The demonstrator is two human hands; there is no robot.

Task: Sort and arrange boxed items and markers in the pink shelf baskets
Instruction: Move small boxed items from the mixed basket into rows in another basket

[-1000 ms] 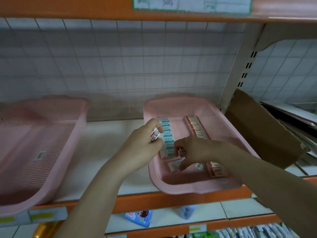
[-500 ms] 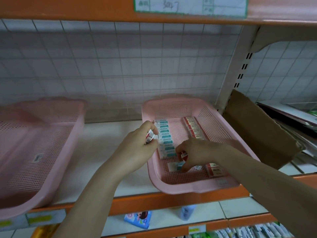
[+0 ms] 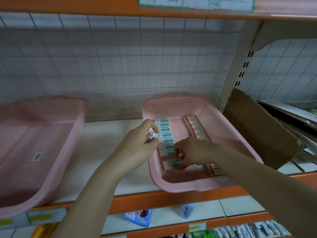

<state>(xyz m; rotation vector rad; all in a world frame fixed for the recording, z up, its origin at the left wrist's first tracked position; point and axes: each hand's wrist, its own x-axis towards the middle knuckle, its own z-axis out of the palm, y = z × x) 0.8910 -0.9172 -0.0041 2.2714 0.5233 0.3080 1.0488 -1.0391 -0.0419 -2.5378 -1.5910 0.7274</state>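
Both hands unmoved: left hand (image 3: 137,148) grips a barcoded item (image 3: 149,136), right hand (image 3: 192,152) pinches a red box (image 3: 181,155).

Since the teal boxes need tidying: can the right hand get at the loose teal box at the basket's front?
Probably yes: the right hand hovers just above the loose teal box in the open-topped basket, though it already pinches a small red box.

An orange-edged white shelf (image 3: 109,134) carries two pink baskets, one (image 3: 41,146) at 9 o'clock and one (image 3: 223,127) at 3 o'clock, well apart.
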